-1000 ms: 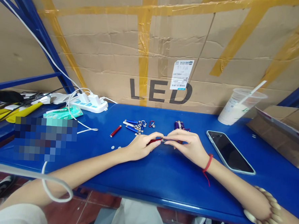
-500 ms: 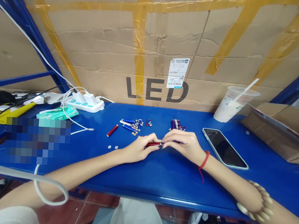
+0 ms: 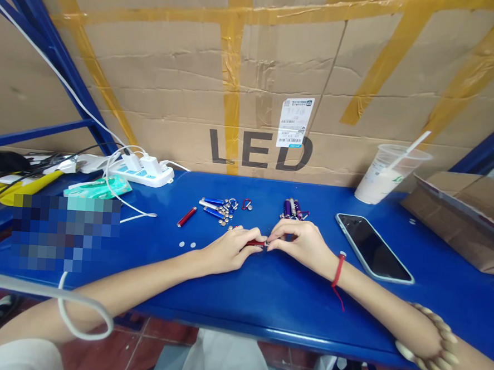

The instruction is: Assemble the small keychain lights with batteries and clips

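Note:
My left hand is closed around a slim red mini flashlight, held level just above the table. At its silver end, the fingers of my right hand pinch together; whatever small part lies between them is mostly covered. Beyond my left hand lie blue and silver flashlight tubes, several button cells and a red carabiner clip. Another red tube rests to the left. Behind my right hand, purple mini flashlights sit in a group.
Two small white discs lie left of my hands. A phone, a plastic cup with a straw and an open cardboard box are on the right. At the left stand a power strip and a tissue pack.
The fingers of my right hand have curled more at the flashlight's silver end. Less of the red tube shows beside my left hand. The view has shifted slightly.

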Demonstrator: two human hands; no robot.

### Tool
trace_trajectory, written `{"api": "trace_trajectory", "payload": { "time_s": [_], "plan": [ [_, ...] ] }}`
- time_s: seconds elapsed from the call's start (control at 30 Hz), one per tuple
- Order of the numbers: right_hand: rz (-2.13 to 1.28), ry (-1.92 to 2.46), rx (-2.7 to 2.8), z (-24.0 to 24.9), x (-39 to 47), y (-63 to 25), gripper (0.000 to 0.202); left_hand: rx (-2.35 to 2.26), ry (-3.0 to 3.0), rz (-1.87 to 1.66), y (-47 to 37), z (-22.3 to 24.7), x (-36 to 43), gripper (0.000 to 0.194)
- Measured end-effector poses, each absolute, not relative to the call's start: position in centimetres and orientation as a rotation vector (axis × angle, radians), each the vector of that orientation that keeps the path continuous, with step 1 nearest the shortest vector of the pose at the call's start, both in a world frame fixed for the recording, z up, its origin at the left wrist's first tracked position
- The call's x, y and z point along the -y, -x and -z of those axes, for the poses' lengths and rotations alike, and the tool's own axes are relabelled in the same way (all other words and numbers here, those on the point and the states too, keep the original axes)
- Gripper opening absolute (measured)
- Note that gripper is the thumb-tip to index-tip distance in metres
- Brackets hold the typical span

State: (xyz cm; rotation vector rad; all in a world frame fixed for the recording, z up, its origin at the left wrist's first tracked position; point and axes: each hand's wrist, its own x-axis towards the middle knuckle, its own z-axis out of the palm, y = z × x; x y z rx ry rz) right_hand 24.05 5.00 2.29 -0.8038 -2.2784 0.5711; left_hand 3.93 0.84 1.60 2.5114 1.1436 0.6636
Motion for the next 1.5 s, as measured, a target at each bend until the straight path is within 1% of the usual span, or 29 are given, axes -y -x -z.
{"api": "trace_trajectory", "payload": {
  "time_s": [0.4,0.53,0.8,0.9,1.03,1.2,1.5],
  "plan": [
    [-0.817,0.929,2.190,-2.74,-4.84,-23.51,0.018,-1.113,-2.585,-0.726,-3.99,-1.40,-1.19,0.017],
    [-0.870,0.970,2.123,-3.06,-4.77,-23.42,0.019,-1.141,-2.549,-0.810,-4.12,-1.33,-1.23,0.017],
    [-0.861,1.039,2.074,-3.18,-4.88,-23.37,0.025,-1.115,-2.435,-0.867,-4.24,-1.66,-1.16,0.021],
    [-0.806,1.088,2.043,-3.19,-4.82,-23.36,0.028,-1.128,-2.383,-0.872,-4.32,-1.66,-1.20,0.023],
    [-0.688,1.026,1.971,-3.17,-4.68,-23.27,0.028,-1.166,-2.319,-0.899,-4.53,-1.63,-1.29,0.023],
    [-0.723,0.945,1.898,-3.12,-4.64,-23.16,0.027,-1.139,-2.236,-0.959,-4.60,-1.59,-1.37,0.024],
    [-0.659,0.978,1.823,-2.73,-5.26,-23.31,0.030,-1.164,-2.112,-1.035,-4.82,-1.78,-1.31,0.021]
  ]
}}
